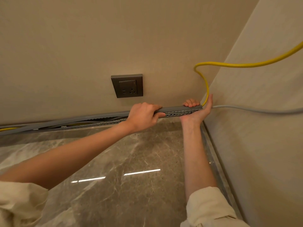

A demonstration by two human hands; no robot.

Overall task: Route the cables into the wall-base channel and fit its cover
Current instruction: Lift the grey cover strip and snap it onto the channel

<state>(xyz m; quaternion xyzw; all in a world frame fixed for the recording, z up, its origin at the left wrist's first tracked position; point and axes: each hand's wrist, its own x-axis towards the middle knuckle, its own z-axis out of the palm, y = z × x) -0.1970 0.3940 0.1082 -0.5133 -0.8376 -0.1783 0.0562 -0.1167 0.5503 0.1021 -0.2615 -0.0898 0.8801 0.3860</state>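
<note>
A grey slotted channel [177, 113] runs along the base of the back wall toward the right corner. Its grey cover [172, 108] sits on top at the right end and lifts away from the channel toward the left [82, 119]. My left hand [143, 116] grips the cover from above, fingers wrapped over its front. My right hand [196, 110] cups the cover's right end at the corner, fingers curled over the top. A yellow cable [229, 64] loops down into the channel behind my right hand. A grey cable [255, 110] leaves the corner to the right.
A grey wall socket [127, 86] sits on the back wall above the channel. The side wall [262, 128] closes the corner at right. Polished marble floor [131, 161] lies below. More yellow cable [8, 129] shows inside the channel at far left.
</note>
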